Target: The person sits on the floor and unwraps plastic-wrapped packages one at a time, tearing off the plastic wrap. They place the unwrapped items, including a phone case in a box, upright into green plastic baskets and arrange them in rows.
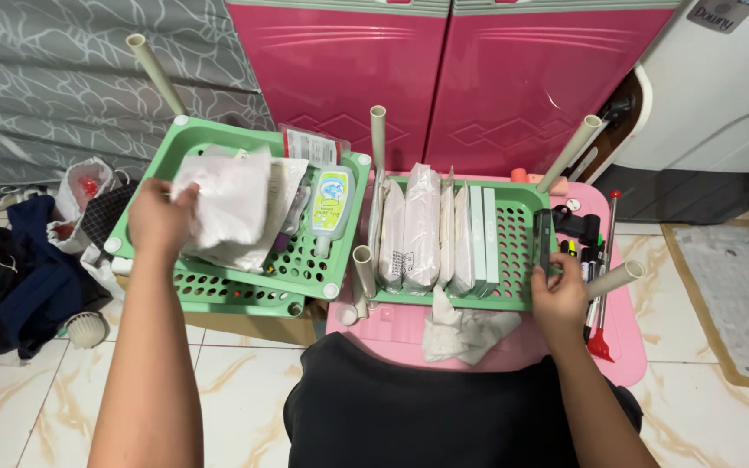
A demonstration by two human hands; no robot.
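Arms: both bare from the elbow down, no sleeves in view.
Left hand [160, 219]: bare, no glove, no ring or watch to be seen.
Right hand [558, 297]: bare, no glove, wrist without band or watch.
Clothing: plain black fabric across the lap, smooth, unmarked, with no print or seams showing.

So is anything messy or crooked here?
Yes. The left green tray sits tilted across another tray, not flat. A crumpled white cloth lies loose below the right tray, and dark clothes are heaped on the floor.
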